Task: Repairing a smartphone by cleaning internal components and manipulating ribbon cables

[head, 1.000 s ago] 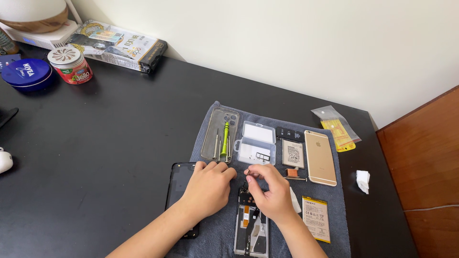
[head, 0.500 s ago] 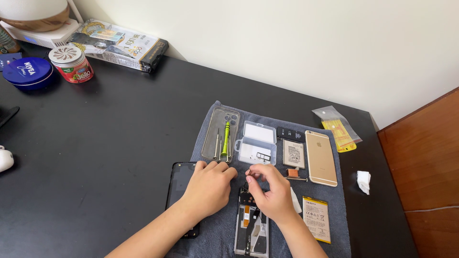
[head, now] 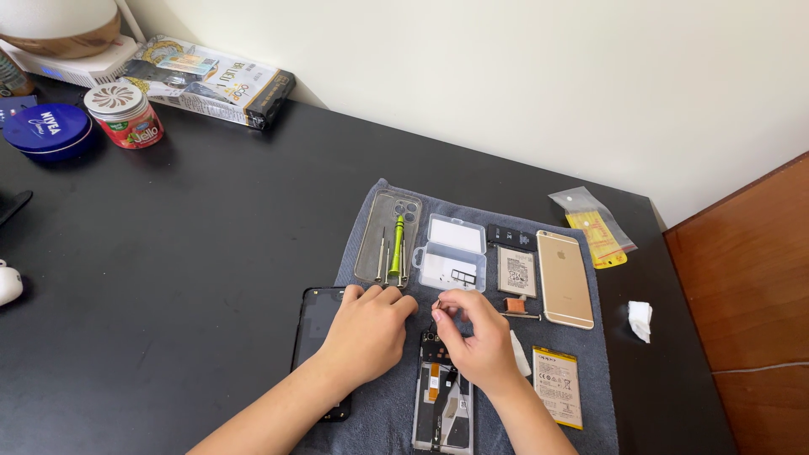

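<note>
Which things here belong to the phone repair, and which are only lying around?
In use: right hand pinching a tiny part, left hand on the black phone, opened phone, screwdriver, parts box, grey mat.

Lying about: blue tin, red jar, tissue.

Matt black table [head: 185, 253], soft grey cloth mat [head: 607, 337], clear glossy plastic box [head: 452, 253], gold metal phone back [head: 564, 278], glossy black screen [head: 316, 324], crumpled white paper [head: 640, 320].
</note>
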